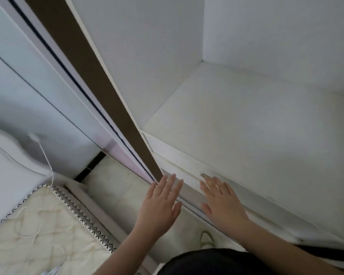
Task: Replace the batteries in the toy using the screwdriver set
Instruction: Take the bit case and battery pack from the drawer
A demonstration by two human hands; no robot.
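Neither the toy, the batteries nor the screwdriver set shows anywhere in this view; both hands hover, spread flat and holding nothing, over the lower edge of an open white cabinet.

The left hand has its fingers straight and slightly fanned, palm down, its fingertips reaching the foot of a long brown door edge that runs up and away from the hand. Whether the fingers actually touch it I cannot tell, for the frame is blurred. The right hand, just beside the left, is equally flat and wide, its fingers lying over a smooth pale grey track at the cabinet's threshold.

Beyond the right hand stretches the cabinet shelf, a matte off-white board with plain white walls meeting in a corner (slightly scuffed near the front lip). Beyond the left hand stands a glossy white sliding panel with thin dark lines along it.

Below and to the left of the left hand lies a cream quilted mattress with black-and-white stitched piping, and a thin white cord trails over it from a small plug. Pale floor tile shows between mattress and cabinet. Nearest the person is dark clothing. No writing can be read.
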